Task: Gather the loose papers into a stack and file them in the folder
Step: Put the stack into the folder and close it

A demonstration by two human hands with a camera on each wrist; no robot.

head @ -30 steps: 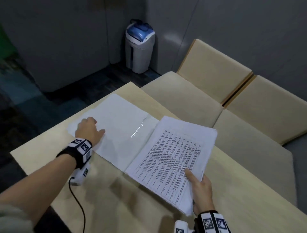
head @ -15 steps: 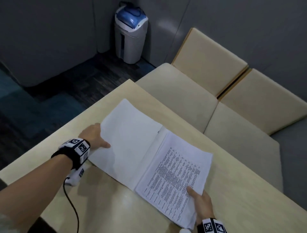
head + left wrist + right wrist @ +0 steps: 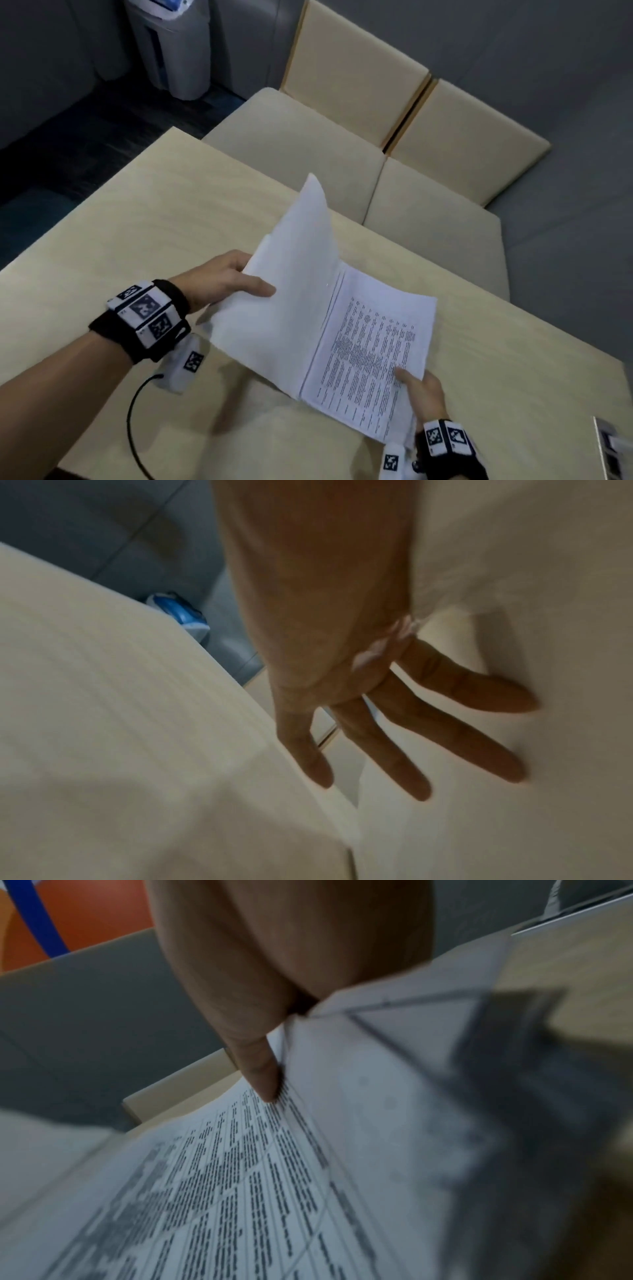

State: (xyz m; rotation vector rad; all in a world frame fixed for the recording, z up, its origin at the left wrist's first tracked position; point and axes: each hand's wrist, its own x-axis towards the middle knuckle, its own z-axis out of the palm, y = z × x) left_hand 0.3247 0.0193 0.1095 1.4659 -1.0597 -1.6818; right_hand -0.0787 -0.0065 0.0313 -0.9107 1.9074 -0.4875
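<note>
One stack of printed papers [image 3: 371, 356] lies on the right half of an open white folder [image 3: 291, 308], w/ both sitting on the pale wood table [image 3: 137, 222] toward its near right part. The folder's left cover is lifted off the table & tilted up, its far corner standing highest, curving over toward the papers. The left hand [image 3: 222, 277] holds that cover at its left edge: thumb on the upper face in the head view, and in the left wrist view four straight fingers [image 3: 445, 737] spread flat against the cover's underside, so it's a thumb-and-fingers grasp on the cover, not a fist. The right hand [image 3: 423, 390] pinches the near right corner of the stack; the thumb [image 3: 263, 1074] presses down on the printed top sheet, while the other fingers are hidden beneath the sheets, so can't tell exactly how they lie. Text on the top sheet runs in columns, too blurred to read. Both wrists carry black bands w/ white marker blocks, and a black cable [image 3: 137, 428] trails from the left wrist unit across the table's near edge. Beyond the table sits a beige bench seat [image 3: 291, 144] w/ two back cushions against a grey wall. A grey bin [image 3: 174, 44] w/ a blue-white lid stands on the dark floor at far left. Something flat and grey shows at the table's near right edge, too cropped to id.
</note>
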